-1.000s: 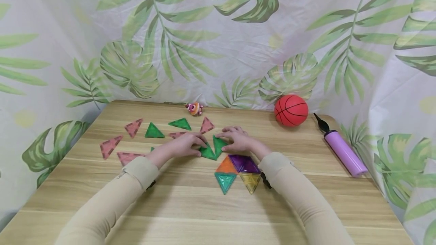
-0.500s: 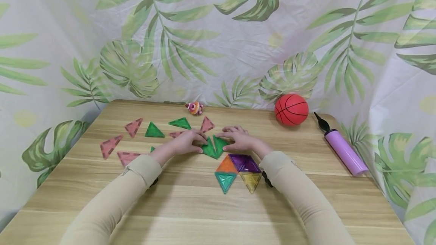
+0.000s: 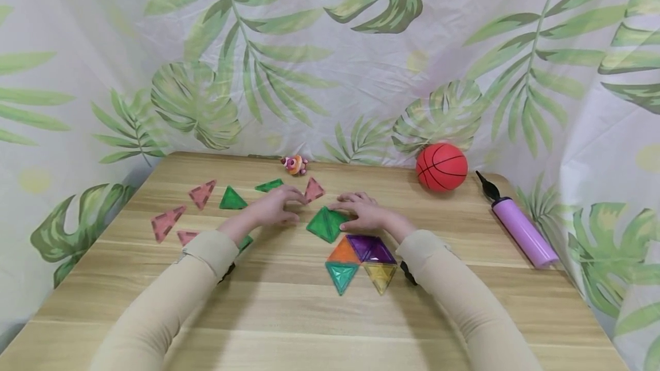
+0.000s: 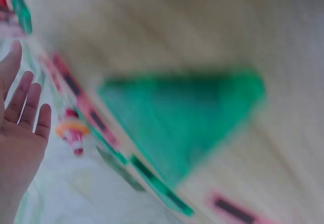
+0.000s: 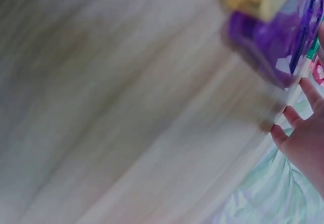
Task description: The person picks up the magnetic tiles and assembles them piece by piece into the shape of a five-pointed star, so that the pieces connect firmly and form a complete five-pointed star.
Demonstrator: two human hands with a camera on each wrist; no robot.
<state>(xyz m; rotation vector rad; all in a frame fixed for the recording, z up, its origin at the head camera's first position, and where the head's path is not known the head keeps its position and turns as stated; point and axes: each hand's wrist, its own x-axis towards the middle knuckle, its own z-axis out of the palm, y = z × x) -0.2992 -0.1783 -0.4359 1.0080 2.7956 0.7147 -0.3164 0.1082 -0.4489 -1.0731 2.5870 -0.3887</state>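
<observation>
Two green triangular magnetic tiles (image 3: 327, 224) lie side by side near the table's middle, forming a diamond. My right hand (image 3: 365, 212) holds the right-hand tile at its edge between thumb and index finger; its other fingertips rest on the table in the right wrist view. My left hand (image 3: 273, 206) is off to the left of the diamond, fingers spread and holding nothing. Just below the diamond, an orange tile (image 3: 344, 251), purple tiles (image 3: 370, 248), a teal tile (image 3: 341, 276) and a yellow tile (image 3: 380, 275) lie joined. A green tile (image 4: 185, 120) looms blurred in the left wrist view.
Pink tiles (image 3: 168, 223) and green tiles (image 3: 233, 198) lie scattered on the left. A small toy figure (image 3: 295, 164) and a red ball (image 3: 442, 167) stand along the back edge. A purple hand pump (image 3: 523, 232) lies at the right.
The gap between the two green tiles has closed, their edges now meeting. My left hand has let go of the left tile and drawn back to the left. My right hand has barely moved.
</observation>
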